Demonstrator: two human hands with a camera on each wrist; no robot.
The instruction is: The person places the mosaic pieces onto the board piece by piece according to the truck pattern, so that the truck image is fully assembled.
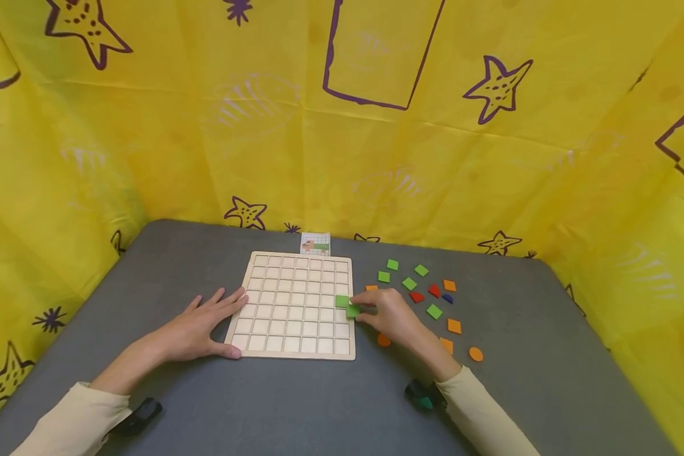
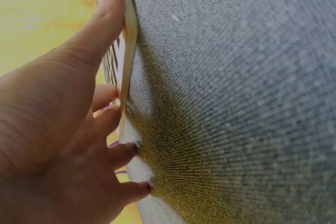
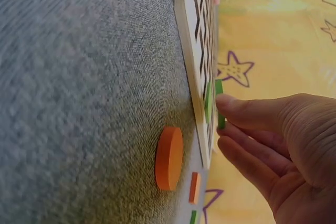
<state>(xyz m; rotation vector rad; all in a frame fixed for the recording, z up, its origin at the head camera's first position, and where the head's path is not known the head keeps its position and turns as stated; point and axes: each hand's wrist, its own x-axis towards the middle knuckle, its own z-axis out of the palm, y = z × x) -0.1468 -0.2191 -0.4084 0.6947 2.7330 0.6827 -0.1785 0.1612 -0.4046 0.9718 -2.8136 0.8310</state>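
Observation:
A pale wooden grid board [image 1: 289,356] lies on the grey table. At its left edge my left hand [image 1: 205,326] rests with spread fingers, the thumb near the front left corner; the left wrist view shows that thumb [image 2: 102,22] on the rim. My right hand [image 1: 396,316], over the right edge, pinches a green square tile [image 1: 352,311] between thumb and fingers. Another green tile [image 1: 342,301] sits in the rightmost column, close to the fingertips. In the right wrist view the held green tile [image 3: 220,116] stands just above the board.
Right of the board lie several loose tiles: green squares [image 1: 409,284], orange squares [image 1: 453,325], orange rounds [image 1: 475,354], red pieces [image 1: 417,296] and a blue half-round [image 1: 447,298]. A small printed card [image 1: 316,244] touches the far rim. Yellow cloth [image 1: 319,158] hangs behind the table.

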